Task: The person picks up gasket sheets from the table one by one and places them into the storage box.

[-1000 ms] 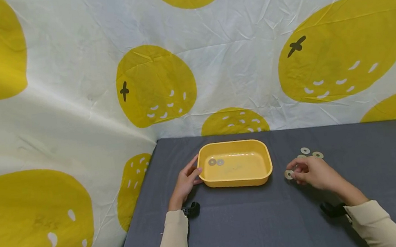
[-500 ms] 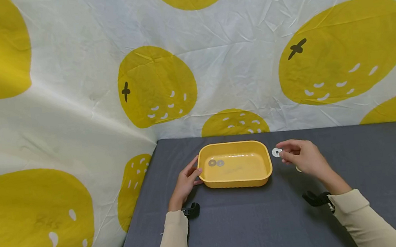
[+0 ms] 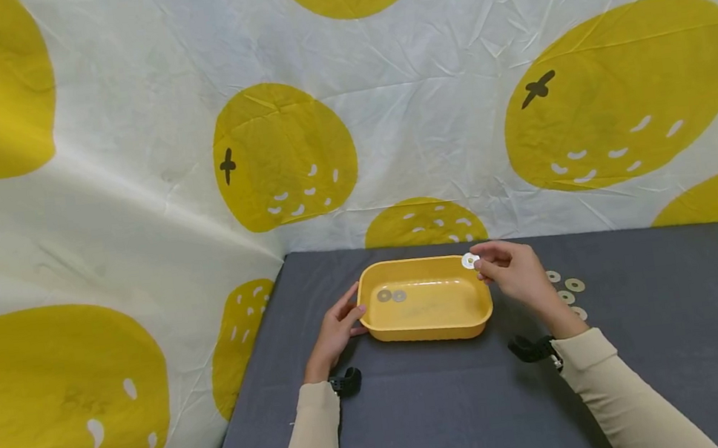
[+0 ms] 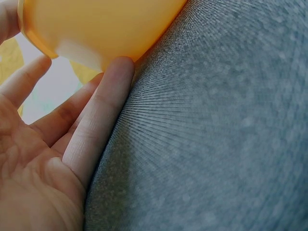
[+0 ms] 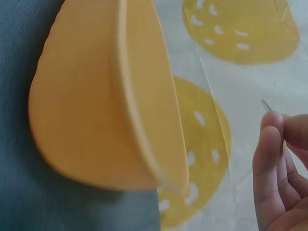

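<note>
A yellow plastic tray (image 3: 433,331) stands on the dark table with two flat metal washers (image 3: 399,296) lying inside at its left end. My left hand (image 3: 335,337) holds the tray's left end, thumb at the rim and fingers along the outer wall. In the left wrist view, those fingers (image 4: 98,115) reach nearly straight against the tray's underside edge. My right hand (image 3: 516,276) pinches one pale washer (image 3: 470,261) between thumb and fingertips, over the tray's far right corner. Seen from the right wrist, that washer (image 5: 266,104) shows only its thin edge.
Several more washers (image 3: 574,286) lie loose on the grey tablecloth (image 3: 435,409), to the right of the tray and partly behind the right forearm. A white curtain with yellow fruit prints (image 3: 283,155) hangs behind the table and along its left side.
My right hand has picked up a washer from the table and carried it left to the tray's right rim. The left hand and tray stay in place.
</note>
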The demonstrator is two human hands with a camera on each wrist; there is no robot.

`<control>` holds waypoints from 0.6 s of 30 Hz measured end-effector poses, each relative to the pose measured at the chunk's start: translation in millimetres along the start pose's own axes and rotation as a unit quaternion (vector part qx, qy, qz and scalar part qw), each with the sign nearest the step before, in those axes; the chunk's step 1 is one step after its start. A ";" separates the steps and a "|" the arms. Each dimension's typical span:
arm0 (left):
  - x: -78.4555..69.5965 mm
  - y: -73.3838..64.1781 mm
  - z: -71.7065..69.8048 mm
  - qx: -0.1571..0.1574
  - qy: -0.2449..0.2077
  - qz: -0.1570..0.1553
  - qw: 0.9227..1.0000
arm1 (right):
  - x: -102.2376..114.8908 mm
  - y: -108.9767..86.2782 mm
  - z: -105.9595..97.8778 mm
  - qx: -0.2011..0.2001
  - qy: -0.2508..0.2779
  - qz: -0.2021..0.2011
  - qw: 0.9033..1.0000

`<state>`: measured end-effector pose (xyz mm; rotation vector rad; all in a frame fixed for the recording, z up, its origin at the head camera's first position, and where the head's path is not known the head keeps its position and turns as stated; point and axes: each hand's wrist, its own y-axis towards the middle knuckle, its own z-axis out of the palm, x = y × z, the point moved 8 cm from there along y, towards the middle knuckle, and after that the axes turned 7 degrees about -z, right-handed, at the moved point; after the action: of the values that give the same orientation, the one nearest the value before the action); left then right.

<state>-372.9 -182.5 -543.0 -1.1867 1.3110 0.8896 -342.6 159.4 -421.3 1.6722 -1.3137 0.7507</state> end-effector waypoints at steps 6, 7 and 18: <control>-0.8 -0.3 0.9 -0.002 0.005 0.004 1.000 | 3.6 12.5 18.5 -0.018 0.063 0.002 0.998; -0.2 -0.7 0.6 -0.003 0.005 0.003 1.000 | 4.3 14.3 22.8 -0.018 0.073 0.004 0.997; -3.4 -2.5 2.6 0.001 0.008 0.006 1.000 | -6.9 28.1 74.6 0.001 0.107 0.063 0.992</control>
<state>-370.1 -180.0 -539.6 -1.1865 1.3327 0.8891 -375.1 93.9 -453.6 1.4756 -1.2740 0.9785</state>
